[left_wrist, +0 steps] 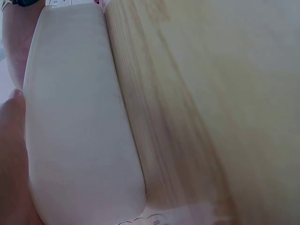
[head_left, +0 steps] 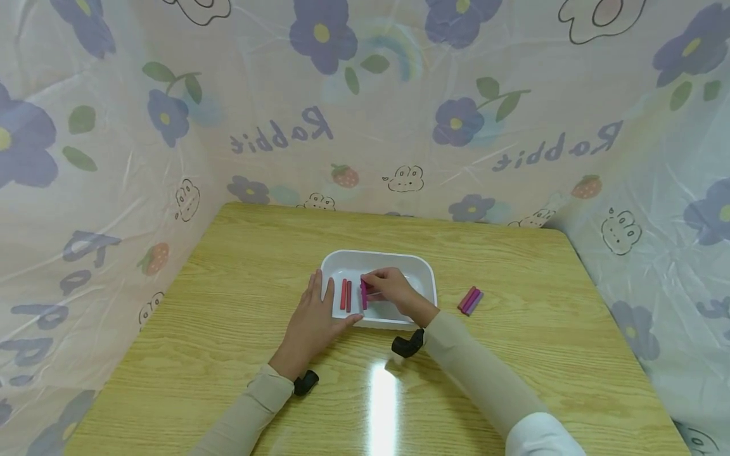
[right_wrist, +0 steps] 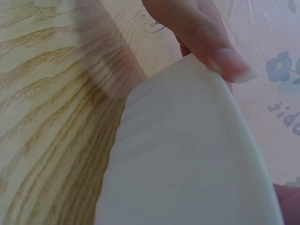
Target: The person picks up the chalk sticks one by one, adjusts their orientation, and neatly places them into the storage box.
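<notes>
A white tray [head_left: 421, 278] sits at the middle of the table. My left hand [head_left: 310, 323] rests at its front left corner, fingers fairly straight along the left side and thumb lying over the front rim. In the right wrist view, the left thumb [right_wrist: 227, 63] touches the rim. My right hand [head_left: 393, 288] reaches inside and pinches a slim magenta stick [head_left: 364, 296] by its far end. To the left of it, a red stick [head_left: 343, 294] and a dark red stick [head_left: 349, 296] lie side by side on the tray floor.
Right of the tray lies a small bundle of sticks in crimson, magenta and purple [head_left: 473, 304]. The wooden table [head_left: 274, 240] is enclosed by a patterned cloth [head_left: 376, 126] behind and on both sides. A black wrist camera [head_left: 407, 344] hangs near the tray's front edge.
</notes>
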Tool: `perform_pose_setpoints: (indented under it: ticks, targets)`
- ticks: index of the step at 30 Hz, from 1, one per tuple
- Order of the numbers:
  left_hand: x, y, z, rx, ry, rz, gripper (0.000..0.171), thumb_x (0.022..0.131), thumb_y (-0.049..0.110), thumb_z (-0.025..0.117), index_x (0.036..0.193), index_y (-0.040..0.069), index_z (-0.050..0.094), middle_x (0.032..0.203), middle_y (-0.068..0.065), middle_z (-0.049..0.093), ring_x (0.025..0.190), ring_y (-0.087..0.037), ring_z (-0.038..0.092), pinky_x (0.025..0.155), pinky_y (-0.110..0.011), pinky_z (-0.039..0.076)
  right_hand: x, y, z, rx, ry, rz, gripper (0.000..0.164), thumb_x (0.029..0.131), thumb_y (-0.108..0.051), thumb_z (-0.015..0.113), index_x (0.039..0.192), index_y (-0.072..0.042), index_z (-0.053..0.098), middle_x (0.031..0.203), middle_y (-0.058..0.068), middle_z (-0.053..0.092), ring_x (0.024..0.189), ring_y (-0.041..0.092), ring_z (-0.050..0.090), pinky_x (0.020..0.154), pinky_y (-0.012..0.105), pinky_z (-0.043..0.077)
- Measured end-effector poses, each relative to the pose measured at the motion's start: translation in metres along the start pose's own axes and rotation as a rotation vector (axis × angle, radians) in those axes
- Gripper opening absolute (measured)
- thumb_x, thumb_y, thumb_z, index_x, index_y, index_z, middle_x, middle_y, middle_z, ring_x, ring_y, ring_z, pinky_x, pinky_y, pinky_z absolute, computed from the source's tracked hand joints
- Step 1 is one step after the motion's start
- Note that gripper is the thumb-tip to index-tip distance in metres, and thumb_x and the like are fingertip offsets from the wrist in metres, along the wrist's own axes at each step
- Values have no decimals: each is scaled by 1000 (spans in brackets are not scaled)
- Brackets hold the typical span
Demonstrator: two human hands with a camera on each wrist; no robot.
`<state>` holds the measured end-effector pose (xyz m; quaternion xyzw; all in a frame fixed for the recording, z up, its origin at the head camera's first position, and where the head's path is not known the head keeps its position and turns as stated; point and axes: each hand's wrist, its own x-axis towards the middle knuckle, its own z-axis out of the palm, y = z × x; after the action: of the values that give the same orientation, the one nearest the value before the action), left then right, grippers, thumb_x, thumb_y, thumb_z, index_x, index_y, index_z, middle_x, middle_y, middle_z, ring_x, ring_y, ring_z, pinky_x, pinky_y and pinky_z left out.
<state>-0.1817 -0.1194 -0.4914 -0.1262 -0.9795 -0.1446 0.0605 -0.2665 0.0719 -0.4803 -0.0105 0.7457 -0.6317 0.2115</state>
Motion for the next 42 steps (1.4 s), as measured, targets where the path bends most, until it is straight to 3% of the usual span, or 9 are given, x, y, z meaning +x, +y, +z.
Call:
perform_pose_setpoints:
  ticks: [16,26,32,42]
  targets:
    - [0,1,0,2,6,-3,105,78,80,31,145,0,27,152,-24,3,139,-35,7,107,-45,23,14,4,7,39,1,110,27,91,-17,61,103,7,66,88,14,68,77,19,67,70,32,55]
    - [0,1,0,-5,7,-3,106,78,81,29,145,0,26,152,-24,4,139,-36,8,108,-45,22,15,6,6,39,-55,120,33,93,-19,59,111,9,61,99,23,65,89,30,66,74,37,54]
    - [-1,1,1,-5,-3,-6,106,78,81,29,145,0,25,152,-23,1,139,-35,7,108,-45,21,16,9,9,35,-38,124,29,92,-16,60,107,8,64,91,18,67,80,24,67,70,34,55]
    - [0,-1,4,-9,39,17,104,78,80,33,144,-2,29,152,-25,5,138,-37,10,106,-48,26,14,6,10,18,-27,127,26,91,-14,60,104,8,65,86,16,68,74,21,67,69,32,55]
